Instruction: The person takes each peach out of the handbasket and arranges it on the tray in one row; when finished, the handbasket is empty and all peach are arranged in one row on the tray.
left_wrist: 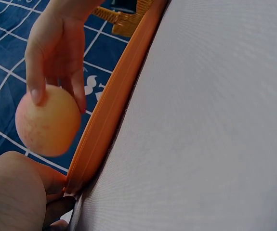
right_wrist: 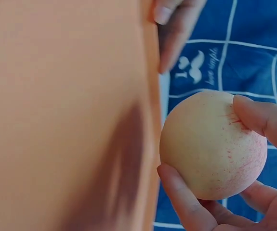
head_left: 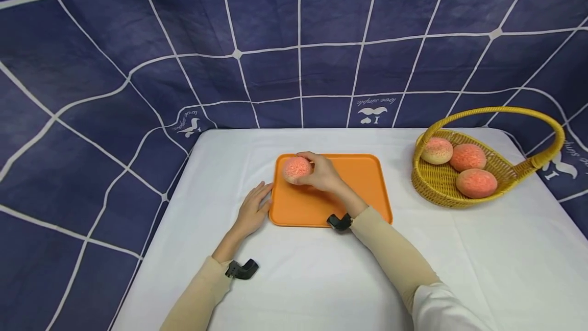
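Observation:
A pinkish-yellow peach is in my right hand, held by thumb and fingers above the left part of an orange tray. The right wrist view shows the peach between thumb and fingertips, apart from the tray surface, where a shadow falls. My left hand rests on the table at the tray's left edge, fingers fairly straight. In the left wrist view, fingertips of the left hand touch the tray's rim; some of its fingers are hidden.
A yellow woven basket with a tall handle stands on the right of the table, holding three peaches. White cloth covers the table. Behind and to the left hangs a dark blue cloth with white lines.

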The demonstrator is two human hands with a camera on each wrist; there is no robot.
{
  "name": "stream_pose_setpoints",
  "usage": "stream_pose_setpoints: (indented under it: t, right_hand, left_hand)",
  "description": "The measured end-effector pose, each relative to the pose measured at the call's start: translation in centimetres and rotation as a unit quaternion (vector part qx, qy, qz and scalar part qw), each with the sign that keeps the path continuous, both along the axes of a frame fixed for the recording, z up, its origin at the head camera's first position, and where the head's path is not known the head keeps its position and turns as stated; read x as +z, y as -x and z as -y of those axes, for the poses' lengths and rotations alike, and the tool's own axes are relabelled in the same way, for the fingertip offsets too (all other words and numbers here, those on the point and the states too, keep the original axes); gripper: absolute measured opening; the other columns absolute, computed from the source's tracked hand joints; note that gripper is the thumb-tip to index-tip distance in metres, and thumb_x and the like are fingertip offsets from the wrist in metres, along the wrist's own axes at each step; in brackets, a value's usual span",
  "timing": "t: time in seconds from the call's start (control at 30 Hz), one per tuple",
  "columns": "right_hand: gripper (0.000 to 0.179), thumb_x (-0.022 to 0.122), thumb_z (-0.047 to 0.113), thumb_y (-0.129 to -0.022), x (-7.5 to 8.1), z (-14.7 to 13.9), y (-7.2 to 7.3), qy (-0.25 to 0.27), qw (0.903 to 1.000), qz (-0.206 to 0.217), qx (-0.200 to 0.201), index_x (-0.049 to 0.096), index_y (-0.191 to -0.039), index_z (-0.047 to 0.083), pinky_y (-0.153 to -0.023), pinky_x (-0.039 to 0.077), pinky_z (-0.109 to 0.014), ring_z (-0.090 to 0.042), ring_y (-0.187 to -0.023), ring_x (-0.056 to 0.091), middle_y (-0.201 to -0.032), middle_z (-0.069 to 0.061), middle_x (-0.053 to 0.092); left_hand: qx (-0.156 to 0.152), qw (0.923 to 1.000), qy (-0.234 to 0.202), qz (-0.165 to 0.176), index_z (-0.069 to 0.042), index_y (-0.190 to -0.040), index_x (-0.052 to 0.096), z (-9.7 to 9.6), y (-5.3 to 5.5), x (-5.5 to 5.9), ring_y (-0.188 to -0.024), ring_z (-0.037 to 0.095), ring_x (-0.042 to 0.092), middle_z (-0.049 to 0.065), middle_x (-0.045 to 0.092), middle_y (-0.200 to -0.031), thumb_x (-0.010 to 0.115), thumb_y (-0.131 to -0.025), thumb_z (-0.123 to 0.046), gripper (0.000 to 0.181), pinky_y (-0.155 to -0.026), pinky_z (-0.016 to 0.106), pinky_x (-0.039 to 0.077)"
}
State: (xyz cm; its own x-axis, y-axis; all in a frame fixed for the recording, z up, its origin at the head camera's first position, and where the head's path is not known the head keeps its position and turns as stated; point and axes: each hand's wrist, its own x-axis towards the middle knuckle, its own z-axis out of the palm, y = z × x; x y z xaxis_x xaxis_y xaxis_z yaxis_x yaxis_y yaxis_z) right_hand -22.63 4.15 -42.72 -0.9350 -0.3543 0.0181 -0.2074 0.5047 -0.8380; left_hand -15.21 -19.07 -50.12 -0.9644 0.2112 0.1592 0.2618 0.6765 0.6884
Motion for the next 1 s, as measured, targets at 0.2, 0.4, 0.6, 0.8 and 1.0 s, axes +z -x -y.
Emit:
stream_pose_setpoints:
  t: [0.2, 0.4, 0.6, 0.8, 1.0]
  right_hand:
    - [0.074, 0.086, 0.018, -0.071, -1.3, 1.5, 0.5, -0.011, 0.9999, 0.013, -0.004, 0.055, -0.139, 0.013, -0.093, 0.054, -0.039, -0.025, -0.108, 0.061, -0.129, -0.012, 0.063]
    - [0.076, 0.087, 0.016, -0.071, -2.2, 2.3, 1.1, -0.007, 0.9999, 0.005, 0.008, 0.055, -0.139, 0.011, -0.101, 0.05, -0.042, -0.027, -0.116, 0.059, -0.136, -0.012, 0.059]
    - [0.077, 0.086, 0.016, -0.071, -2.5, 2.6, 1.3, -0.003, 0.9997, -0.003, 0.023, 0.053, -0.14, 0.009, -0.107, 0.047, -0.045, -0.029, -0.125, 0.056, -0.139, -0.013, 0.057]
    - [0.077, 0.084, 0.017, -0.074, -2.5, 2.6, 1.1, 0.007, 0.9993, 0.017, 0.032, 0.05, -0.143, 0.009, -0.109, 0.045, -0.045, -0.029, -0.127, 0.054, -0.141, -0.013, 0.055]
    - [0.079, 0.083, 0.02, -0.076, -2.3, 2.6, 0.8, -0.01, 0.9984, 0.042, 0.037, 0.046, -0.146, 0.012, -0.11, 0.044, -0.046, -0.028, -0.128, 0.053, -0.143, -0.011, 0.053]
  left_hand:
    - [-0.002, 1.0, -0.002, 0.004, -0.004, -0.145, 0.046, -0.1, 0.0, 0.1, -0.146, 0.033, 0.031, 0.015, 0.046, -0.15, 0.053, -0.098, -0.012, 0.048, -0.123, 0.05, 0.018]
    - [-0.001, 1.0, -0.004, 0.009, -0.004, -0.145, 0.046, -0.2, -0.1, 0.3, -0.147, 0.032, 0.03, 0.015, 0.045, -0.15, 0.052, -0.098, -0.012, 0.048, -0.123, 0.049, 0.018]
    - [-0.001, 1.0, -0.004, 0.008, -0.004, -0.145, 0.046, -0.1, -0.1, 0.3, -0.147, 0.032, 0.03, 0.015, 0.045, -0.15, 0.053, -0.099, -0.011, 0.048, -0.123, 0.05, 0.018]
    - [0.0, 0.9999, -0.003, 0.012, -0.004, -0.145, 0.045, 0.0, -0.2, 0.3, -0.147, 0.032, 0.03, 0.015, 0.045, -0.151, 0.053, -0.099, -0.012, 0.048, -0.123, 0.05, 0.017]
    - [0.001, 0.9999, -0.006, 0.012, -0.003, -0.145, 0.045, -0.1, -0.2, 0.4, -0.147, 0.033, 0.03, 0.016, 0.045, -0.15, 0.053, -0.098, -0.012, 0.048, -0.123, 0.05, 0.017]
